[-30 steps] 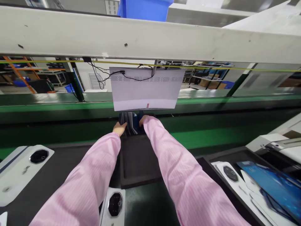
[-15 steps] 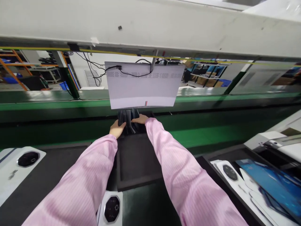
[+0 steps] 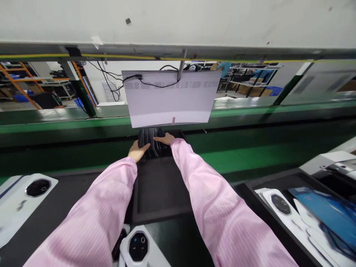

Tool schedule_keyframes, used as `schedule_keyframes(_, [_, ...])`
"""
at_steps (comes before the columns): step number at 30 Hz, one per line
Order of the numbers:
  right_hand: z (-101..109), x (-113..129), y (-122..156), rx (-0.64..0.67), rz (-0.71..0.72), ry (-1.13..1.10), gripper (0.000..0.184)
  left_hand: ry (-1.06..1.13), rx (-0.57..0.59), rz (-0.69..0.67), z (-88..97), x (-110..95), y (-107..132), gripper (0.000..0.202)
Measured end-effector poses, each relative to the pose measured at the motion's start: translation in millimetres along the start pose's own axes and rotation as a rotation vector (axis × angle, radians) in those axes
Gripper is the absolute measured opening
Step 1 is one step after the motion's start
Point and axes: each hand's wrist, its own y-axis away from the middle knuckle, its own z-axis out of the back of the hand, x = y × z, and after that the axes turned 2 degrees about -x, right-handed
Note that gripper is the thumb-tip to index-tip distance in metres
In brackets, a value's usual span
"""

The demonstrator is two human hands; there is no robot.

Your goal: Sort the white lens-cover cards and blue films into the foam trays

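Observation:
Several thin dark glossy panels stand on edge at the far end of a black tray, below the hanging white panel. My left hand is closed round their left side, thumb pointing inward. From the right, my right hand grips the same group, its fingertips against the panels. The far fingers of both hands are partly hidden. Near my left forearm lies a white phone back cover with a dark octagonal camera area.
A white perforated panel with cables hangs low over the hands. White phone-shaped pieces lie on a dark mat at left. The right tray holds white covers and blue sheets. A green conveyor runs behind.
The dark panels between my hands have shifted and now fan out differently. My hands have barely moved. The view has shifted slightly, and the white cover at the bottom shows at a different slant.

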Motion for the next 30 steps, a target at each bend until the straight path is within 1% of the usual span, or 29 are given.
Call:
schedule_keyframes(3, [-4.4,7.6,-1.0,0.016,-0.042,0.014,0.112,-0.033,0.018,0.021,7.8,-4.2,-0.5,0.065])
schedule_keyframes(5, [-5.2,7.6,4.0,0.03,-0.016,-0.002,0.115,-0.042,0.041,0.021,12.5,-7.5,2.0,0.066])
schedule_keyframes(8, [-4.9,-3.3,17.6,0.034,0.067,-0.042,0.11,-0.034,0.088,-0.012,14.8,-10.4,7.5,0.065])
schedule_keyframes(9, [-5.5,-9.0,22.5,0.035,0.118,-0.05,0.109,-0.035,0.098,-0.023,14.2,-10.7,8.9,0.065])
schedule_keyframes(11, [-8.6,-20.2,30.5,0.027,0.257,-0.047,0.115,-0.047,0.11,-0.036,11.7,-10.7,10.4,0.068])
schedule_keyframes(13, [-13.5,-28.5,34.6,-0.009,0.371,-0.027,0.119,-0.068,0.122,-0.04,9.4,-10.7,10.2,0.074])
schedule_keyframes(15, [-17.7,-32.5,34.3,-0.04,0.412,0.004,0.118,-0.09,0.139,-0.032,9.7,-11.5,8.9,0.079])
schedule_keyframes(18, [-18.6,-31.8,29.3,-0.016,0.404,0.035,0.123,-0.134,0.149,0.01,17.9,-15.5,7.1,0.086])
schedule_keyframes(21, [-16.7,-27.1,25.4,0.01,0.408,0.039,0.127,-0.204,0.129,0.044,35.4,-24.8,8.9,0.093])
schedule_keyframes(23, [-16.4,-22.5,25.4,0.021,0.414,0.035,0.122,-0.248,0.117,0.04,50.6,-34.2,15.3,0.091])
schedule_keyframes(25, [-14.8,-17.8,28.2,0.03,0.404,0.03,0.121,-0.283,0.121,0.016,67.9,-45.4,27.9,0.084])
schedule_keyframes(28, [-4.2,-16.0,39.1,-0.002,0.356,0.027,0.128,-0.315,0.153,-0.031,99.2,-63.4,61.5,0.075])
schedule_keyframes(30, [6.8,-21.0,51.5,-0.037,0.319,0.029,0.123,-0.318,0.184,-0.046,125.4,-74.6,94.4,0.071])
